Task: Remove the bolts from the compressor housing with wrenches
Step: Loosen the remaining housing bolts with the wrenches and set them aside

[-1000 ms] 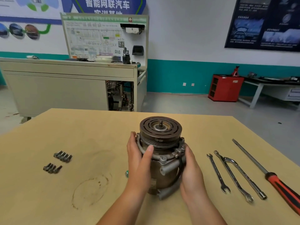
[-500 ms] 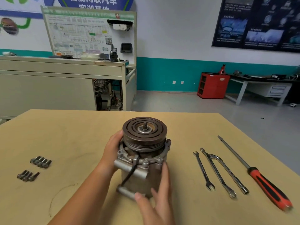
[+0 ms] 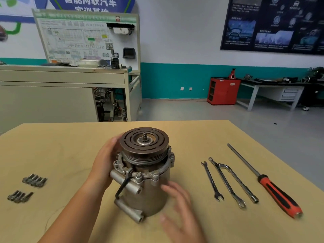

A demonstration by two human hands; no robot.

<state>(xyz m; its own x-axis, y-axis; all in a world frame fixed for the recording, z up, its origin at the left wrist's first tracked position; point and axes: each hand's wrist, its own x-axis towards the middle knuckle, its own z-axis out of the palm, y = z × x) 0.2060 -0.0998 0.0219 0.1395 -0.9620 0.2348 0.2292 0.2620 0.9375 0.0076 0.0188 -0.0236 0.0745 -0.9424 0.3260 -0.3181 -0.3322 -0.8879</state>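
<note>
The compressor [image 3: 145, 174] stands upright on the wooden table [image 3: 70, 148], its dark grooved pulley on top and bolt heads around the housing flange. My left hand [image 3: 105, 162] holds its far left side, fingers wrapped around the housing below the pulley. My right hand [image 3: 177, 207] is blurred at the near right of the housing, fingers spread, just off its wall. Three wrenches [image 3: 226, 179] lie side by side to the right. Removed bolts lie in two rows at the left, the back row [image 3: 35, 180] and the front row [image 3: 20, 196].
A long screwdriver with a red and black handle [image 3: 278, 195] lies right of the wrenches, near the table's right edge. Beyond the table stand a beige training bench [image 3: 61, 95], a red cabinet [image 3: 222, 91] and a grey workbench [image 3: 273, 92].
The compressor has been turned on the table, so its mounting tubes and black wire now face me at the left. My right hand has come off the housing and moved right.
</note>
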